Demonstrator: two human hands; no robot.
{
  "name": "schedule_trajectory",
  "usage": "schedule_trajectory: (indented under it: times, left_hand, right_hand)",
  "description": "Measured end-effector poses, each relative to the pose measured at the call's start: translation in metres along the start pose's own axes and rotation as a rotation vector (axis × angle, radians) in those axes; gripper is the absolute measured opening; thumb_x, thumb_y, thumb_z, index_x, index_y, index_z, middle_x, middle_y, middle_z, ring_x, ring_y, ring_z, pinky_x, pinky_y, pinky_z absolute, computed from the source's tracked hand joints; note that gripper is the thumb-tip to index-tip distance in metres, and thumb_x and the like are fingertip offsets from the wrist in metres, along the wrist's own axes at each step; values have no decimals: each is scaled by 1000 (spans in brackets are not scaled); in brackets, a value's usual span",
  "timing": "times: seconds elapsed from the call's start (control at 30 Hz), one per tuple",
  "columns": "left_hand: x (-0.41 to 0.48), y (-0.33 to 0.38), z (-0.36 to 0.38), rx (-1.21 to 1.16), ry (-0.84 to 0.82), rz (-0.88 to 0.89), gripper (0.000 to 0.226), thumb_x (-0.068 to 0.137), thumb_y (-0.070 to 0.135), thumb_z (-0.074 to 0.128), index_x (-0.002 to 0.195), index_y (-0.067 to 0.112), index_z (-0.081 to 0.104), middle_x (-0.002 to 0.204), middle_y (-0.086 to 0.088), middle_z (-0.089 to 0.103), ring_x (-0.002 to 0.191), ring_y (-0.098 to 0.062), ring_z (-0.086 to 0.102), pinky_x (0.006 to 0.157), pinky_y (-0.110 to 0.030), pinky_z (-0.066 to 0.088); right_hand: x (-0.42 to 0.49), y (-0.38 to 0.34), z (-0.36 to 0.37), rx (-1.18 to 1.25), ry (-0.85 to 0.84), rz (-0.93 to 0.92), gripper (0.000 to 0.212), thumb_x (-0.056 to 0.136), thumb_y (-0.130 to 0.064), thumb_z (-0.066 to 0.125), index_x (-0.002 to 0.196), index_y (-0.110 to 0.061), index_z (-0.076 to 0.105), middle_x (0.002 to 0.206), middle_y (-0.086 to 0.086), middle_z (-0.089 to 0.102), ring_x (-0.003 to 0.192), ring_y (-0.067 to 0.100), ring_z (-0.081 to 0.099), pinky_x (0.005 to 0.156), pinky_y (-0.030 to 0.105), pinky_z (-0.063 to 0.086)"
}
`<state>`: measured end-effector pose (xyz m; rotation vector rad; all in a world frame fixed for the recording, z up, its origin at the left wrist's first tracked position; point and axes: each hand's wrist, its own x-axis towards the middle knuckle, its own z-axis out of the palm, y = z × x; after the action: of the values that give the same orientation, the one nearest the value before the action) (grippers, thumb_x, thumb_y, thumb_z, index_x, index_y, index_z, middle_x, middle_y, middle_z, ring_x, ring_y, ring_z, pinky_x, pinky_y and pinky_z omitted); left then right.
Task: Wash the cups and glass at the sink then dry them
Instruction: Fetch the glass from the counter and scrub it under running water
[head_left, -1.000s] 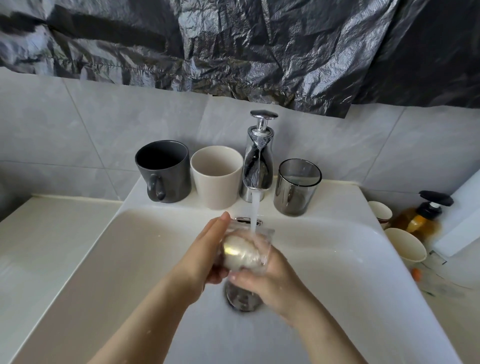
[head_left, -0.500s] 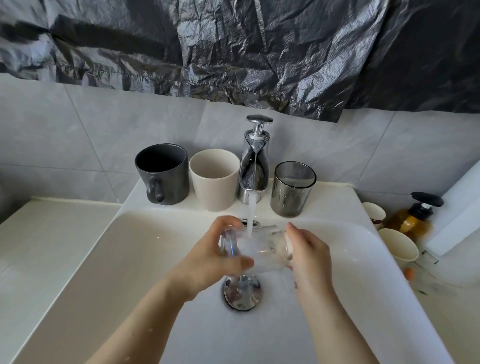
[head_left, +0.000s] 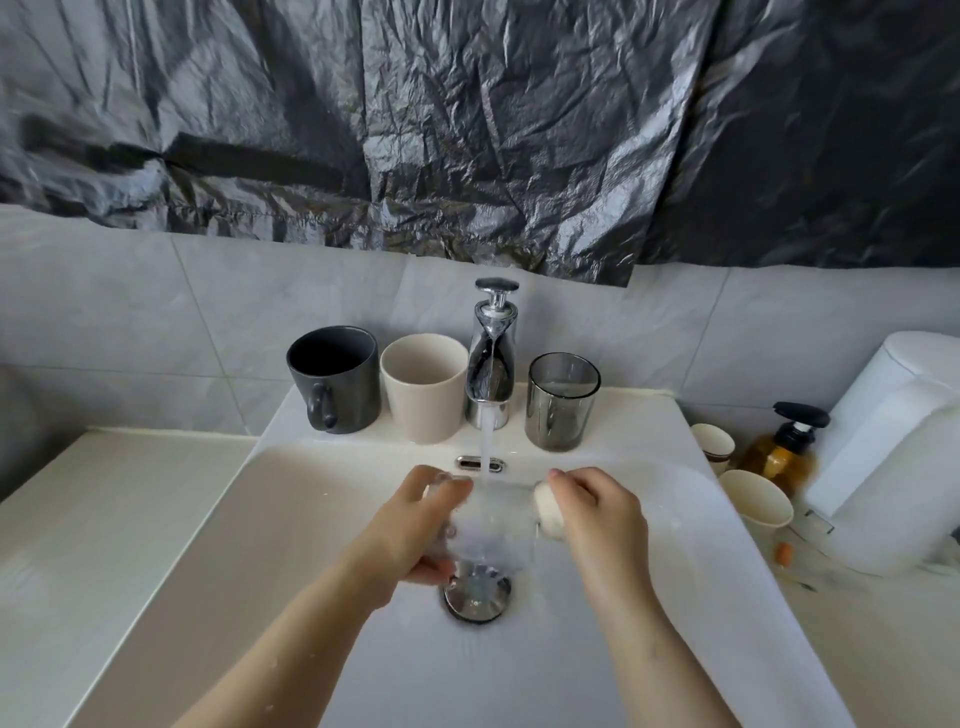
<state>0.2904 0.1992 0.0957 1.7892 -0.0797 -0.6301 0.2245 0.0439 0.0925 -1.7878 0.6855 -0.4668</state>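
My left hand (head_left: 410, 525) grips a clear glass (head_left: 493, 525) under the running water from the chrome tap (head_left: 491, 374), above the drain (head_left: 477, 592) of the white sink (head_left: 291, 519). My right hand (head_left: 597, 509) holds a pale sponge (head_left: 549, 512) just right of the glass. On the sink's back ledge stand a dark grey mug (head_left: 335, 379), a cream cup (head_left: 423, 387) and a smoked glass tumbler (head_left: 562, 400).
Right of the sink stand two small cream cups (head_left: 756, 499) (head_left: 712, 447), an amber pump bottle (head_left: 784, 449) and a white paper-towel roll (head_left: 883, 452). A pale counter (head_left: 78, 519) lies to the left. Black plastic sheeting (head_left: 467, 130) covers the wall above the tiles.
My right hand drew the sponge out of the glass and moved to its right side. My left hand keeps hold of the glass under the stream.
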Motion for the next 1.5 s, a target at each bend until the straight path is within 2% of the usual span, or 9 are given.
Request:
schedule_trajectory:
  times: [0.17, 0.27, 0.4, 0.57, 0.8, 1.0, 1.13, 1.33, 1.5]
  left_hand:
    - [-7, 8, -5, 184, -144, 149, 42, 78, 4, 71, 101, 32, 51, 110, -4, 44, 70, -19, 56, 65, -28, 58]
    - [-7, 14, 4, 302, -138, 189, 40, 79, 12, 72, 105, 31, 49, 106, -2, 48, 70, -19, 56, 65, -31, 57]
    - [-4, 23, 15, 150, -25, 79, 31, 85, 34, 63, 110, 24, 48, 75, -4, 54, 49, -20, 45, 45, -24, 45]
    - [-2, 29, 11, 84, 39, -79, 38, 93, 46, 37, 110, 13, 44, 85, -12, 49, 46, -15, 35, 40, -16, 24]
    - [-13, 32, -10, 162, 80, -41, 32, 94, 41, 40, 94, 9, 45, 77, -11, 47, 45, -16, 33, 44, -17, 21]
    - [-20, 31, -22, 88, 159, -35, 35, 93, 42, 44, 103, 9, 48, 75, -10, 49, 47, -16, 34, 40, -13, 24]
    - [-24, 28, -31, 126, 205, 22, 34, 91, 44, 50, 105, 13, 50, 70, -6, 51, 49, -17, 37, 44, -18, 29]
    - [-39, 24, -36, 901, 401, 271, 40, 86, 57, 52, 111, 26, 47, 107, -2, 54, 91, -25, 56, 74, -30, 43]
    - [-45, 29, -31, 1159, 433, 371, 51, 85, 60, 51, 123, 26, 44, 115, -4, 52, 98, -30, 60, 74, -30, 42]
  right_hand:
    - [1, -20, -5, -42, 29, -82, 6, 83, -22, 65, 79, -25, 61, 78, -14, 64, 86, 15, 61, 68, 27, 43]
    - [1, -44, -6, -61, 12, -167, 11, 84, -24, 64, 89, -33, 60, 80, -15, 62, 89, 15, 59, 67, 25, 40]
    - [6, -84, -3, -118, -26, -321, 42, 86, -24, 60, 125, -38, 54, 78, -12, 60, 90, 15, 58, 75, 29, 41]
    - [22, -118, 0, -406, -115, -476, 65, 86, -20, 52, 140, -51, 31, 96, -5, 64, 95, 22, 59, 85, 37, 49]
    - [19, -119, -2, -474, -141, -524, 60, 86, -15, 48, 135, -49, 39, 95, -4, 62, 93, 23, 58, 80, 36, 49]
    - [11, -109, 2, -556, -134, -537, 52, 86, -12, 44, 130, -42, 41, 104, 0, 60, 97, 30, 56, 78, 40, 49]
    - [3, -98, -2, -400, -213, -469, 57, 88, -14, 48, 132, -48, 38, 81, -12, 57, 89, 22, 58, 77, 39, 51]
    - [-19, -35, 0, -416, -200, -186, 15, 83, -18, 55, 74, -29, 60, 80, -11, 62, 83, 16, 60, 70, 26, 43]
    - [-30, -14, -2, -435, -286, -71, 16, 80, -19, 52, 70, -26, 63, 76, -10, 63, 83, 16, 60, 70, 26, 45]
